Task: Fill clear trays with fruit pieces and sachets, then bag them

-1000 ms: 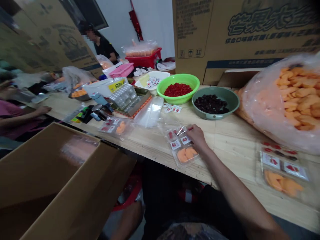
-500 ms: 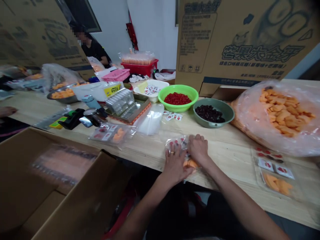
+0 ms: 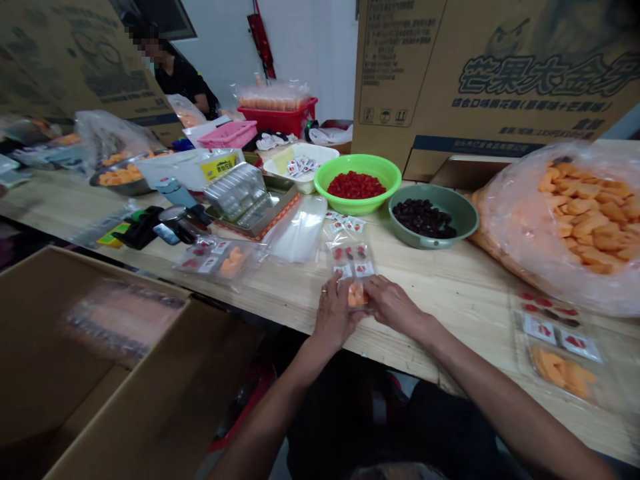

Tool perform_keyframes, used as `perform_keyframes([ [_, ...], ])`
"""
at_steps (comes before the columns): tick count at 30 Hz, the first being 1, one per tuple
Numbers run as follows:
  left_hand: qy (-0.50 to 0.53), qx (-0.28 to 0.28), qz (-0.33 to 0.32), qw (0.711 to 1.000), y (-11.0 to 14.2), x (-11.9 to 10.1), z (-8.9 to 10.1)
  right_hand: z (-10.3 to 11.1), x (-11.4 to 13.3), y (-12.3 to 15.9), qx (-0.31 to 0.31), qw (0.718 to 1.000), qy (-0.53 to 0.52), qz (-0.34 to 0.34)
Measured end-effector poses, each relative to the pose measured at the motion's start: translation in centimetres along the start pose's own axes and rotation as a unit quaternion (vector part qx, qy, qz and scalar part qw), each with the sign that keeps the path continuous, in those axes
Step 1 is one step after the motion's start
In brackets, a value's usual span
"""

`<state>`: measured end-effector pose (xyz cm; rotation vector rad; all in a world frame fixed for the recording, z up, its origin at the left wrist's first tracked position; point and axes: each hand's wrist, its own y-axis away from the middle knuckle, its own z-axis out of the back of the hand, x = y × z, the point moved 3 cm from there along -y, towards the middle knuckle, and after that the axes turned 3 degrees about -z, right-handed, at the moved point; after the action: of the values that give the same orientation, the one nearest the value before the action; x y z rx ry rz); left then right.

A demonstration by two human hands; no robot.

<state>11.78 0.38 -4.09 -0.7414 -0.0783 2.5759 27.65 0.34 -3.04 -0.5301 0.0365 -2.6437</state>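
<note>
A clear plastic tray pack lies on the table in front of me, with red and dark pieces at its far end, white printed sachets in the middle and orange pieces at the near end. My left hand grips its near left edge, fingers bent, a ring on one finger. On the opposite side, my right hand has its fingers closed on the near right edge. Part of the orange section is covered by my fingers. Just beyond the pack are loose sachets and a stack of clear plastic bags.
A green bowl holds red pieces; a grey-green bowl holds dark ones. Right stands a big bag of orange pieces. Filled packs lie right and left. A tape dispenser, metal tin and open carton are left.
The tray pack now lies straighter and farther from the table edge, its far end uncovered. Both hands have moved from over its middle to its near end. The view has shifted slightly.
</note>
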Motion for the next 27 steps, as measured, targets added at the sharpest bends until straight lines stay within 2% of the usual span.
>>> perform_keyframes([
  [2, -0.036, -0.009, -0.022, 0.999, -0.8, 0.3, 0.0, -0.2, 0.7, 0.9, 0.0, 0.999, -0.032, 0.018],
  [6, -0.1, 0.008, -0.035, 0.994, -1.8, 0.0, -0.5, -1.0, 1.7, 2.4, -0.003, 0.997, -0.068, 0.031],
  [9, -0.079, -0.002, -0.038, 0.996, -1.8, -0.4, -0.9, -0.9, 1.7, 3.1, -0.03, 0.994, -0.103, 0.02],
  [11, -0.029, -0.062, 0.007, 0.998, -1.6, -0.3, -0.8, -0.1, 1.6, 3.5, -0.077, 0.984, -0.163, 0.006],
  [14, 0.117, -0.145, 0.153, 0.971, -0.7, 0.0, -0.4, 1.5, 1.5, 3.7, -0.155, 0.954, -0.256, -0.025],
  [15, 0.194, -0.149, 0.204, 0.948, -0.3, -0.2, -0.4, 2.0, 1.6, 3.7, -0.177, 0.945, -0.272, -0.03],
  [16, 0.288, -0.146, 0.248, 0.914, 0.1, -0.5, -0.5, 2.5, 1.8, 3.7, -0.196, 0.94, -0.278, -0.032],
  [18, 0.497, -0.135, 0.288, 0.807, 0.7, -1.7, -0.6, 3.3, 2.3, 3.5, -0.229, 0.934, -0.272, -0.027],
  [20, 0.671, -0.116, 0.262, 0.684, 0.9, -3.2, -0.3, 3.8, 2.8, 3.4, -0.249, 0.935, -0.251, -0.015],
  [22, 0.772, -0.087, 0.223, 0.589, 1.1, -4.3, 0.5, 4.1, 3.3, 3.3, -0.261, 0.94, -0.219, 0.01],
  [24, 0.814, -0.062, 0.224, 0.532, 1.4, -4.6, 1.1, 4.0, 4.1, 3.4, -0.265, 0.947, -0.178, 0.045],
  [25, 0.818, -0.058, 0.24, 0.519, 1.6, -4.5, 1.3, 3.9, 4.6, 3.4, -0.259, 0.951, -0.159, 0.065],
  [27, 0.8, -0.073, 0.289, 0.52, 1.8, -4.1, 1.3, 3.4, 5.8, 3.6, -0.234, 0.959, -0.125, 0.106],
])
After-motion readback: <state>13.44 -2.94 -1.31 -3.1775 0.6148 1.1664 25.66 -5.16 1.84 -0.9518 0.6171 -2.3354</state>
